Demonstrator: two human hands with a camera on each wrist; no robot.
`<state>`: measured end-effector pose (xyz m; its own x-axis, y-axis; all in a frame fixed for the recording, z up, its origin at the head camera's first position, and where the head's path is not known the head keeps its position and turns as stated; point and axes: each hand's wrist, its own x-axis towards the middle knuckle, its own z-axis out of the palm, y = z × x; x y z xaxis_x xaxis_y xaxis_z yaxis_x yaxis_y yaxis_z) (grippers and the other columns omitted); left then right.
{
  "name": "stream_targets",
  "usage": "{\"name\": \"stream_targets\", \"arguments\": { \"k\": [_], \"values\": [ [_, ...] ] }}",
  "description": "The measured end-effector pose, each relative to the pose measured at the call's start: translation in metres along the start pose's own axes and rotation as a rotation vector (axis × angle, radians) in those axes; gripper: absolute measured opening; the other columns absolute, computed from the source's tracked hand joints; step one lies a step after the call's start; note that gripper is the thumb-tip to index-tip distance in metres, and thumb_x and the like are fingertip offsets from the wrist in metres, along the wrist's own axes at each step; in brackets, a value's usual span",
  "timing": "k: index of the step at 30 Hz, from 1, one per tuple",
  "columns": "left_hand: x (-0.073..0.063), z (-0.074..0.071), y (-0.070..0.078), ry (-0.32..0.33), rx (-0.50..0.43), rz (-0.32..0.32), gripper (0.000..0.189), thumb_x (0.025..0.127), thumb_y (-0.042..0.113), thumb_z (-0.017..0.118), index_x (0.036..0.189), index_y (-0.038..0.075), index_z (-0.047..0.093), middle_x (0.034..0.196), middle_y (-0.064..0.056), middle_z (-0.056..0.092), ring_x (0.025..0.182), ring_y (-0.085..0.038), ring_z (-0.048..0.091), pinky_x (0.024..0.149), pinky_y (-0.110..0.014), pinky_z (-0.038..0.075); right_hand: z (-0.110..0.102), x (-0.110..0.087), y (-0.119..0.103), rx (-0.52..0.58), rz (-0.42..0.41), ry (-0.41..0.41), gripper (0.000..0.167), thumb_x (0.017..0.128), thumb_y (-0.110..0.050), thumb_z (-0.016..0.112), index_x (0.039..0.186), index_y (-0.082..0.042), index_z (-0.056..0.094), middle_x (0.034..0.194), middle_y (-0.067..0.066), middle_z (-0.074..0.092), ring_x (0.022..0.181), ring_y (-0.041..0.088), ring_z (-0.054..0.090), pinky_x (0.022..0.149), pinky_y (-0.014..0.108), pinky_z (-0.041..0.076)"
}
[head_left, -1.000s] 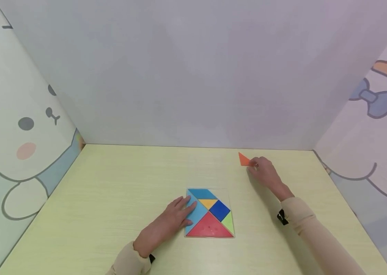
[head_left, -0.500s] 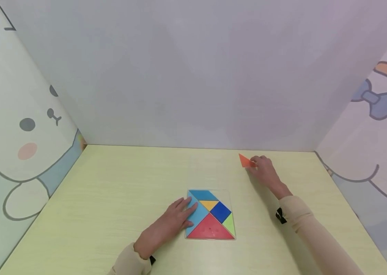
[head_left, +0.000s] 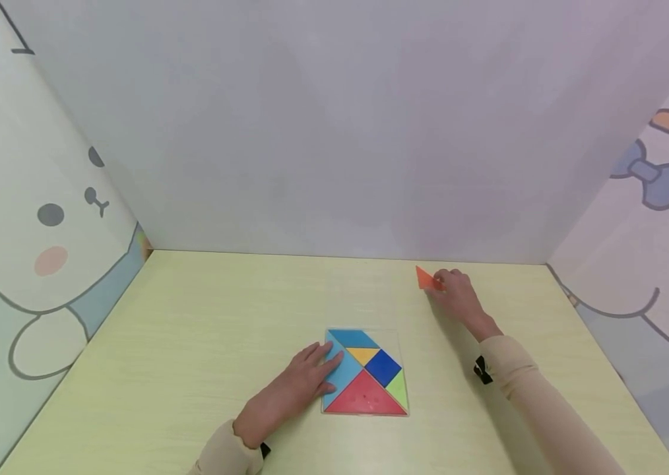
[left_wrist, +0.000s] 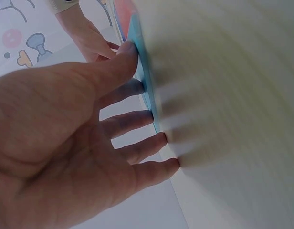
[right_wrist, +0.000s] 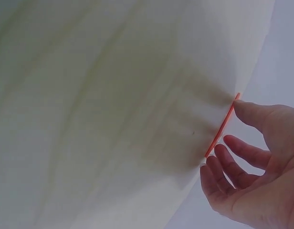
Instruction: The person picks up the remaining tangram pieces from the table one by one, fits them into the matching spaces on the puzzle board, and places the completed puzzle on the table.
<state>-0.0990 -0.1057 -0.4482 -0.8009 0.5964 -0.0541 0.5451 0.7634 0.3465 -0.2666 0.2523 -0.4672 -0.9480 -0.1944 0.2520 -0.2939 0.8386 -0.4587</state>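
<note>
A square tangram tray (head_left: 392,338) lies on the table with flat coloured pieces in it. My left hand (head_left: 297,382) rests with spread fingers on its left side, over the light blue triangle (head_left: 340,377); in the left wrist view the thumb touches that piece's edge (left_wrist: 146,71). A red triangle (head_left: 365,398), dark blue square (head_left: 383,368), yellow triangle (head_left: 363,355), teal parallelogram (head_left: 351,338) and green triangle (head_left: 398,388) fill other places; the tray's far right corner is bare. Farther back, my right hand (head_left: 458,295) pinches an orange triangle (head_left: 423,280) between thumb and fingers, close over the table.
A faint transparent sheet (head_left: 359,297) lies just beyond the tray. Behind the table (head_left: 204,316) stands a plain pale wall (head_left: 334,132). Cartoon-printed walls (head_left: 43,290) flank it on both sides.
The right fingers shift slightly on the orange triangle, which stays near the same place. My left hand keeps its place on the tray. The head view shifts a little.
</note>
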Motion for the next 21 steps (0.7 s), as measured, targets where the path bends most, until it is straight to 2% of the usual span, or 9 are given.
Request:
{"name": "stream_targets", "arguments": {
  "k": [13, 21],
  "values": [
    [0.0003, -0.0019, 0.0017, -0.023, -0.045, -0.023, 0.058, 0.101, 0.023, 0.066, 0.153, 0.005, 0.048, 0.156, -0.021, 0.041, 0.144, -0.042, 0.038, 0.11, -0.051, 0.044, 0.0045, 0.0032, -0.0033, -0.037, 0.044, -0.023, 0.037, 0.094, -0.017, 0.075, 0.113, 0.012, 0.064, 0.098, 0.025, 0.06, 0.089, 0.04, 0.051, 0.076, 0.05, 0.045],
    [-0.0001, -0.0023, 0.002, -0.025, -0.038, -0.021, 0.057, 0.101, 0.023, 0.065, 0.153, 0.005, 0.047, 0.156, -0.021, 0.042, 0.144, -0.042, 0.038, 0.11, -0.051, 0.045, 0.0049, 0.0047, -0.0027, -0.062, 0.023, -0.002, 0.027, 0.094, -0.009, 0.073, 0.108, 0.012, 0.064, 0.098, 0.027, 0.063, 0.088, 0.043, 0.053, 0.077, 0.054, 0.046]
  ]
}}
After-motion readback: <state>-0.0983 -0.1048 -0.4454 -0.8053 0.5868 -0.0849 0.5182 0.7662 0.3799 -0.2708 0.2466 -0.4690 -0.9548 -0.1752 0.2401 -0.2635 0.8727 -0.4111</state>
